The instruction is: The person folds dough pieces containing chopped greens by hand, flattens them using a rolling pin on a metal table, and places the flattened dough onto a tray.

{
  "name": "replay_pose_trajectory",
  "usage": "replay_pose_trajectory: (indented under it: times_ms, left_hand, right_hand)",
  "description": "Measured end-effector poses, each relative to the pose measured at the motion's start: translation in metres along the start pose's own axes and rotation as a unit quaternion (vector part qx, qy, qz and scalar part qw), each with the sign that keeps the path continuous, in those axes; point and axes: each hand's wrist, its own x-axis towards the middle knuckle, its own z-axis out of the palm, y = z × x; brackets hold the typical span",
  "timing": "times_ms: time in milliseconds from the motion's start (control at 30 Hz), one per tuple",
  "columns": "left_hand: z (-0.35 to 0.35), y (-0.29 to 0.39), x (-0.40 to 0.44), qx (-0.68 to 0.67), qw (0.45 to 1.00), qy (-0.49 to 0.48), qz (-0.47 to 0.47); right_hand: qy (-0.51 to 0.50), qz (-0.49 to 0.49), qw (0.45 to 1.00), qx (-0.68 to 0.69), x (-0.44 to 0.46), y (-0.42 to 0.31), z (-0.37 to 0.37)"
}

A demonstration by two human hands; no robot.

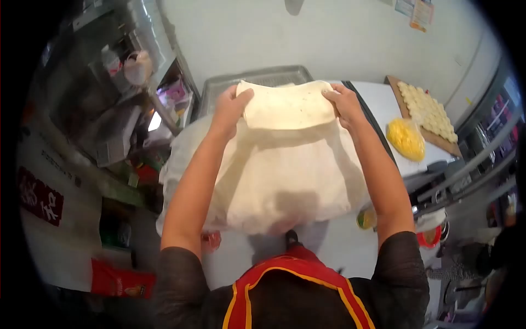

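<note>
A pale, floppy sheet of dough [290, 107] is stretched between my two hands, its lower edge hanging in a slight curve. My left hand [230, 108] pinches its left end with the thumb on top. At the opposite end my right hand [345, 104] grips the sheet the same way. Beneath them spreads a wide, flat cream-coloured slab [290, 170], apparently dough, with thin clear plastic [183, 145] around its edges. Shadows of my arms fall across it. Behind the held sheet stands a metal tray [257, 75], partly hidden by it.
To the right, a wooden board [392, 82] carries several rows of small pale dough pieces [430, 112]. A clear bag of yellow food [405, 139] lies beside it. A red bowl [430, 237] is lower right, a red packet [123, 282] lower left. Shelving crowds the left.
</note>
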Motion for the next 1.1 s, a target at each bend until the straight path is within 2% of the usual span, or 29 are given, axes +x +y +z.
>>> replay_pose_trajectory:
  times_ms: [67, 133, 167, 200, 233, 267, 300, 367, 433, 467, 533, 567, 633, 733, 833, 933, 1000, 1100]
  left_hand:
    - [0.003, -0.003, 0.064, 0.025, 0.999, 0.035, -0.013]
    - [0.001, -0.027, 0.124, 0.03, 0.997, 0.07, -0.033]
    - [-0.002, -0.04, 0.145, 0.08, 0.991, 0.07, -0.079]
    - [-0.01, -0.057, 0.162, 0.128, 0.981, 0.07, -0.13]
    - [-0.021, -0.08, 0.178, 0.175, 0.965, 0.068, -0.181]
    - [-0.035, -0.121, 0.189, 0.2, 0.964, 0.102, -0.141]
    - [-0.035, -0.127, 0.183, 0.225, 0.963, 0.102, -0.105]
    - [-0.032, -0.129, 0.152, 0.277, 0.956, 0.096, -0.033]
    - [-0.033, -0.113, 0.134, 0.303, 0.951, 0.029, -0.05]
    - [-0.031, -0.104, 0.124, 0.314, 0.948, -0.007, -0.057]
    - [-0.016, -0.087, 0.107, 0.29, 0.953, -0.067, -0.053]
    - [-0.003, -0.081, 0.098, 0.276, 0.954, -0.106, -0.05]
    - [0.027, -0.078, 0.078, 0.287, 0.943, -0.166, 0.003]
    - [0.104, -0.069, 0.034, 0.24, 0.92, -0.303, 0.066]
    - [0.182, -0.063, -0.048, 0.163, 0.873, -0.455, 0.065]
    - [0.241, -0.077, -0.152, 0.08, 0.794, -0.6, 0.055]
    - [0.27, -0.081, -0.22, 0.094, 0.717, -0.687, 0.069]
    - [0.293, -0.106, -0.324, -0.001, 0.651, -0.759, -0.003]
  right_hand:
    - [-0.008, -0.016, 0.997, 0.075, 0.079, 0.01, 0.001]
    - [0.031, -0.025, 0.999, -0.029, 0.139, 0.026, -0.004]
    - [0.051, -0.03, 0.995, -0.082, 0.168, 0.04, -0.009]
    - [0.115, -0.069, 0.973, -0.188, 0.215, 0.087, -0.026]
    - [0.105, -0.038, 0.98, -0.166, 0.219, 0.089, -0.031]
    - [0.095, -0.006, 0.985, -0.146, 0.21, 0.088, -0.037]
    - [0.086, 0.027, 0.988, -0.126, 0.196, 0.085, -0.043]
    - [0.064, -0.01, 0.996, -0.06, 0.161, 0.079, -0.071]
    - [0.081, -0.039, 0.996, -0.026, 0.116, 0.067, -0.12]
    - [0.154, -0.052, 0.987, 0.002, 0.09, 0.065, -0.149]
    - [0.342, -0.104, 0.932, 0.068, 0.026, 0.086, -0.228]
    - [0.441, -0.092, 0.892, 0.044, -0.018, 0.097, -0.272]
    - [0.533, -0.134, 0.833, 0.064, -0.134, 0.149, -0.353]
    - [0.692, -0.04, 0.717, 0.076, -0.342, 0.19, -0.381]
    - [0.798, 0.014, 0.593, 0.108, -0.529, 0.2, -0.32]
    - [0.831, 0.07, 0.549, 0.051, -0.7, 0.232, -0.24]
    - [0.87, 0.122, 0.474, 0.055, -0.786, 0.238, -0.181]
    - [0.907, 0.123, 0.396, 0.08, -0.884, 0.24, -0.107]
